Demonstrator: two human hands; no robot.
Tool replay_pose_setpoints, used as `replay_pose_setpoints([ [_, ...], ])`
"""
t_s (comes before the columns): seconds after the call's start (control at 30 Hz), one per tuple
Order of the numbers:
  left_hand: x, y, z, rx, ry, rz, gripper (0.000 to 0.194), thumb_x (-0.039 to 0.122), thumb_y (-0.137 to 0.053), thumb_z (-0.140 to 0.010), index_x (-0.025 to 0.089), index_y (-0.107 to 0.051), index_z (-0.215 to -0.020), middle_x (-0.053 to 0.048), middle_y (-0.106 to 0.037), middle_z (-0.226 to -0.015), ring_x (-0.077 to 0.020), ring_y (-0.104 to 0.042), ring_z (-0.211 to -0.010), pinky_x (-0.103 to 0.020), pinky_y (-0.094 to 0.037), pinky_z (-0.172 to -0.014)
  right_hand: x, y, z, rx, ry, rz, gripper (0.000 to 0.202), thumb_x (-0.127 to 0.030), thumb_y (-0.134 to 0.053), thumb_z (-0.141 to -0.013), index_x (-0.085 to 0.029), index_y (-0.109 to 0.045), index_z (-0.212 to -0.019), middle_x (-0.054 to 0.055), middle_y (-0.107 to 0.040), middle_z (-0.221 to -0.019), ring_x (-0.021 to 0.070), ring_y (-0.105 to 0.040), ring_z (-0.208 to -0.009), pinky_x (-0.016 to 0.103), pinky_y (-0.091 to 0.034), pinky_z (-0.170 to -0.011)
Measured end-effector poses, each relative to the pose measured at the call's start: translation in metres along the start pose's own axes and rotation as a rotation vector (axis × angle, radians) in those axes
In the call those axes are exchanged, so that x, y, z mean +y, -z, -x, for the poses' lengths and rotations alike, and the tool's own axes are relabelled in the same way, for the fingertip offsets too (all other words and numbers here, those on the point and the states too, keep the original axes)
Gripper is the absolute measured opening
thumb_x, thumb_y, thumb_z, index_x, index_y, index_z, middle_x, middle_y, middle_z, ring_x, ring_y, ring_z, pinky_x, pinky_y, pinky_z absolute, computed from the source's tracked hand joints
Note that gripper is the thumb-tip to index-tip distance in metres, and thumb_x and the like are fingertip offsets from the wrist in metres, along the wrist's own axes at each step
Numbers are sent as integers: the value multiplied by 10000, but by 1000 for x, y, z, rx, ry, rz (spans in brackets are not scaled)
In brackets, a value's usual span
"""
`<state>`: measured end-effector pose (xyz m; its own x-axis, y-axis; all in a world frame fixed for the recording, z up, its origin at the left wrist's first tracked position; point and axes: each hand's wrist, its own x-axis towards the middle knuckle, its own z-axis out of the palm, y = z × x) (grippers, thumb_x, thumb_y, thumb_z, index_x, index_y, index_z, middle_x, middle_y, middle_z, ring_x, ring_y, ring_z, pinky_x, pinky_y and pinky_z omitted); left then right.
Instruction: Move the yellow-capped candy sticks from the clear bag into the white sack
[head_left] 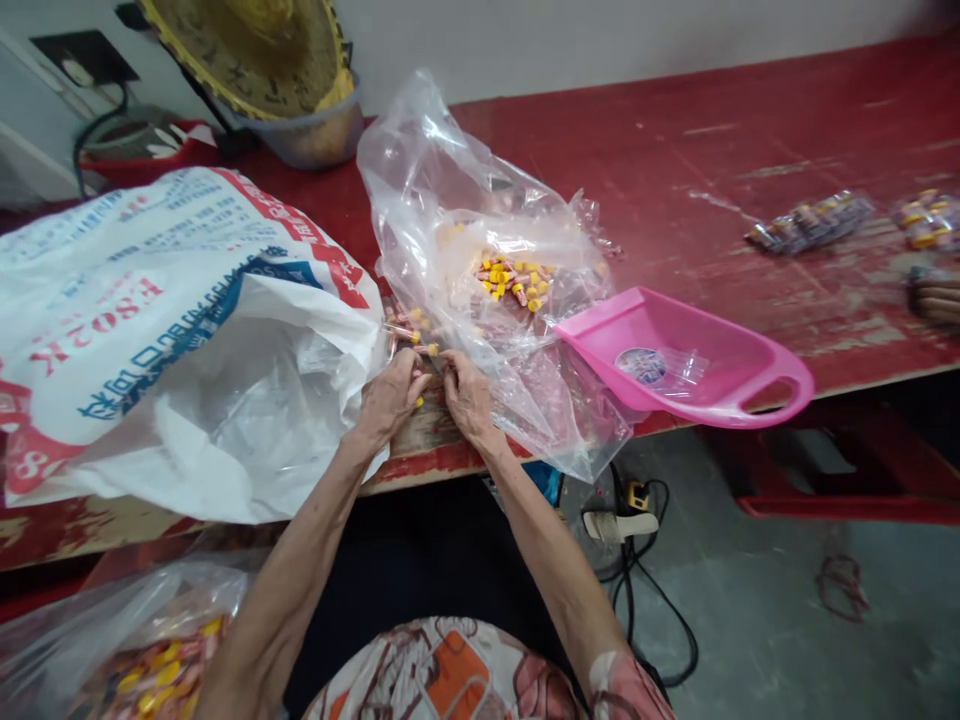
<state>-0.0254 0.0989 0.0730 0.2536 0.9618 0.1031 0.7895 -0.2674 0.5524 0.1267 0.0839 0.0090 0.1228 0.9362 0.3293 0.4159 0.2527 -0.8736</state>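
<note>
Two hands are seen at the centre of the frame, the left hand point(390, 395) and the right hand point(469, 392). One pink scoop point(720, 375) is counted right of centre. One white printed sack point(150, 330) is seen at the left and one clear plastic bag point(465, 210) at upper centre. Two filled packets point(810, 222) are counted at the upper right. One straw hat point(255, 50) is seen at the top. The small yellow-capped pieces point(517, 280) are too many to be counted.

Even soft light, weak shadows; edges blurred w/ wide-angle stretch.
</note>
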Motion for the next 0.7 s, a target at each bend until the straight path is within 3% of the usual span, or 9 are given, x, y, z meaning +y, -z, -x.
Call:
replay_pose_setpoints([
  [0.1,0,6,-2,-25,-83,-39,112,276,-678,-920,253,-598,-995,-24,-706,-1010,-210,-687,-900,-301,-486,-734,-2,-1,0,3,25,-6,315,-167,-399,-1028,-196,-646,-1221,89,-739,-1200,212,-694,-1115,345,-554,-1008],
  [0.23,3,1,15,136,-7,-44,115,327,-639,-975,245,-603,-1047,-27,-706,-1024,-194,-673,-842,-302,-472,-729,-3,0,0,4,31,-13,324,-153,-387,-1029,-195,-647,-1218,99,-738,-1196,218,-697,-1110,367,-553,-1035],
  [0.37,2,-1,21,11,-5,-77,106,301,-675,-939,247,-588,-968,-15,-701,-961,-195,-662,-807,-299,-444,-686,-1,-1,0,15,20,-18,324,-145,-405,-1004,-194,-648,-1212,115,-744,-1189,235,-703,-1097,398,-570,-1015],
  [0.43,1,2,18,7,-39,-32,103,304,-677,-930,250,-595,-963,-12,-695,-949,-195,-665,-823,-297,-463,-706,0,-1,0,13,28,-25,318,-159,-404,-1006,-188,-651,-1205,116,-745,-1194,232,-705,-1097,397,-572,-1009],
  [0.6,0,1,16,238,39,68,151,368,-628,-968,246,-612,-1055,-16,-679,-964,-187,-655,-804,-303,-507,-759,-1,0,0,-1,53,-20,318,-173,-396,-1021,-189,-649,-1212,111,-743,-1218,217,-698,-1124,381,-559,-1035],
  [0.7,-2,-2,15,138,41,11,104,314,-660,-935,247,-600,-986,-17,-680,-957,-187,-648,-782,-301,-478,-720,-2,0,1,-2,48,-4,325,-165,-396,-1017,-180,-647,-1223,128,-739,-1225,231,-696,-1135,392,-561,-1029],
])
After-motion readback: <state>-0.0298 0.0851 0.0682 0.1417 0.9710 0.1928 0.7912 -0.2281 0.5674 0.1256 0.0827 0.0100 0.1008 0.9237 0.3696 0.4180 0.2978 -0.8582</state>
